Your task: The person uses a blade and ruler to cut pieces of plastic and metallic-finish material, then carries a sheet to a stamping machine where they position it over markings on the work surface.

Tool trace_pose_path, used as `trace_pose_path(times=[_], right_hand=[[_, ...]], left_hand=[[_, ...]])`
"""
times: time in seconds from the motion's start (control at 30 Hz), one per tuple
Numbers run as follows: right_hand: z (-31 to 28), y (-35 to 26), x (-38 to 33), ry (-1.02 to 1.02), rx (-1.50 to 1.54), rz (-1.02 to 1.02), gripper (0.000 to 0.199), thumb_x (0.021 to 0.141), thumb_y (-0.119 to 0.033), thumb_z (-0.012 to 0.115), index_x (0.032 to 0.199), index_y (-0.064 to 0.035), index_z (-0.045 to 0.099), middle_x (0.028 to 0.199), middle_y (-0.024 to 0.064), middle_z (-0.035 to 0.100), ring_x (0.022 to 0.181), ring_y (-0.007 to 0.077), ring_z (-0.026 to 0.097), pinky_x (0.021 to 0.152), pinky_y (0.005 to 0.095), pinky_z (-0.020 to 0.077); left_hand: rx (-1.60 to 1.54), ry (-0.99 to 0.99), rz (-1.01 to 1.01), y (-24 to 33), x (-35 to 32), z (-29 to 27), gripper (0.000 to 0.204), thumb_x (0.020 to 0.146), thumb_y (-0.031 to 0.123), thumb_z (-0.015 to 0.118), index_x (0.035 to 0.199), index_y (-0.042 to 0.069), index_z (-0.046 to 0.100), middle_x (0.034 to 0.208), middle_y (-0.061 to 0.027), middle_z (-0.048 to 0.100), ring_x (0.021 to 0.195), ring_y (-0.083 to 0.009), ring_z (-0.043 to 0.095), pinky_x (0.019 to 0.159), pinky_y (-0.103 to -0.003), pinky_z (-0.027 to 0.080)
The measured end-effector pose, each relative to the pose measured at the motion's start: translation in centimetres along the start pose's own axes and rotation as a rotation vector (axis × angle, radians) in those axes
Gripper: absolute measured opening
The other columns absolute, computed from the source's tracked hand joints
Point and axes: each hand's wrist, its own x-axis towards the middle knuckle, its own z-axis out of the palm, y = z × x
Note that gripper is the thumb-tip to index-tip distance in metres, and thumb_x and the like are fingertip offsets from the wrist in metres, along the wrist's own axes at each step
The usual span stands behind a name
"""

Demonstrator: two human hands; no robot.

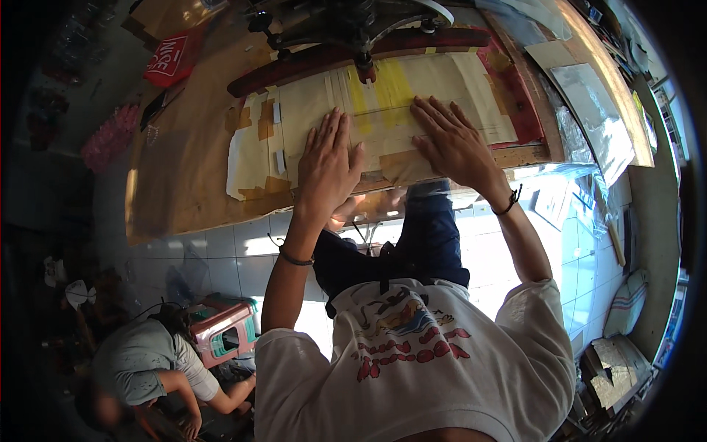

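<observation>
My left hand (328,166) lies flat, fingers together and pointing away, on a beige paper-covered board (383,144). To its right, my right hand (458,147) rests on the same board with fingers stretched out and thumb apart. Brown tape patches and a yellow strip (398,85) mark the board, whose left edge looks torn. Neither hand grips anything. Just beyond my fingertips, a dark metal machine (361,18) stands over the board with a long dark-red bar (294,68). A small tip (366,74) points down from its middle.
The wooden table (188,162) extends left, with a red printed bag (175,57) near its far side. Clear plastic and flat sheets (589,103) lie to the right. Behind me at left, another person (143,361) bends low beside a pink and green plastic stool (221,331).
</observation>
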Motion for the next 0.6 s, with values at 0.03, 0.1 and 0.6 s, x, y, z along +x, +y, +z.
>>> trace_pose_path(times=[0.03,0.1,0.6], right_hand=[[-0.1,0.6,-0.5,-0.009,0.0,0.004,0.055,0.102,-0.039,0.042,0.145,-0.0047,0.043,0.152,0.0121,0.041,0.145,0.0284,0.031,0.12,0.0455,0.0203],[-0.5,1.3,-1.0,0.011,-0.068,0.085,0.055,0.102,-0.039,0.044,0.144,-0.0046,0.043,0.151,0.0115,0.043,0.144,0.0274,0.033,0.121,0.0455,0.0207],[2.1,2.3,5.1,-0.011,-0.118,0.005,0.05,0.101,-0.032,0.045,0.144,-0.0056,0.043,0.153,0.0168,0.038,0.143,0.0355,0.032,0.118,0.0541,0.022]], left_hand=[[0.021,-0.011,-0.041,-0.4,-0.3,-0.1,0.06,0.099,0.032,0.047,0.145,-0.006,0.037,0.151,-0.0215,0.038,0.141,-0.0313,0.036,0.119,-0.042,0.024],[0.032,-0.002,-0.071,-0.7,-0.6,-0.2,0.06,0.1,0.033,0.045,0.145,-0.006,0.038,0.151,-0.0211,0.039,0.141,-0.0309,0.037,0.12,-0.043,0.024],[0.218,0.175,0.031,-4.9,4.0,1.4,0.044,0.099,0.021,0.048,0.127,-0.011,0.055,0.134,-0.0267,0.055,0.126,-0.0351,0.053,0.111,-0.044,0.037]])
